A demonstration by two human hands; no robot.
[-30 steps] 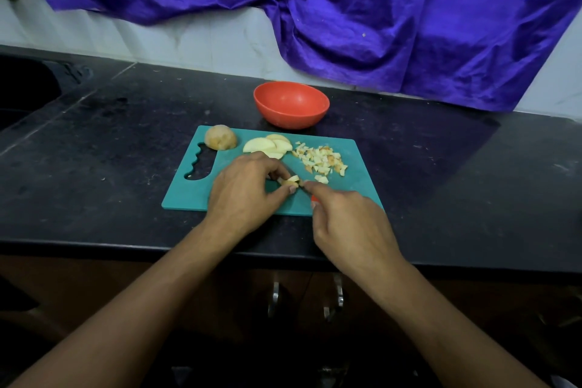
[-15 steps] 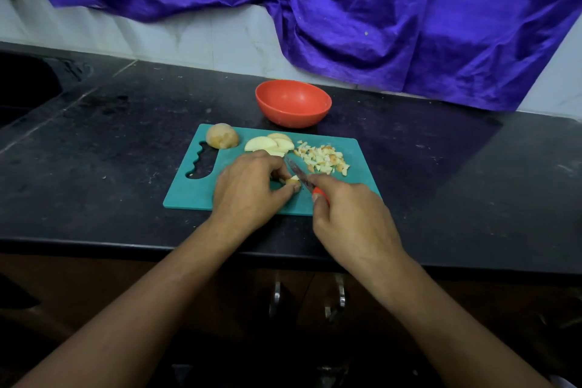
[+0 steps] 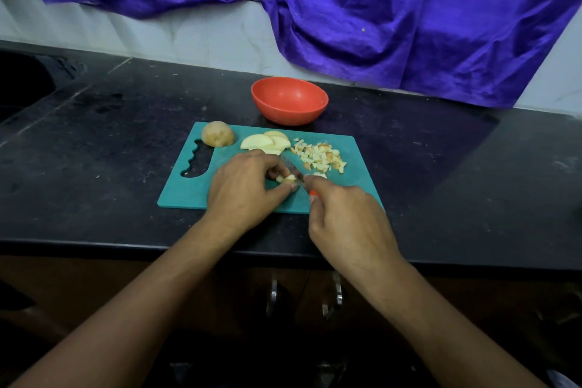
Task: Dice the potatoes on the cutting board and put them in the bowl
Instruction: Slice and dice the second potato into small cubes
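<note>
Pale potato strip [image 3: 288,179] was pinched by our left hand [image 3: 242,189]; our right hand [image 3: 346,217] gripped the orange-handled small knife [image 3: 296,172] just beside those fingertips [image 3: 293,186], which we judged a slip could nick.

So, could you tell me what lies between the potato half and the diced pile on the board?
In the head view, a few overlapping potato slices lie on the cutting board between the potato half and the diced pile.

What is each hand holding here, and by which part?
Left hand pinches a potato piece between thumb and fingers; right hand grips the knife by its orange handle.
</note>
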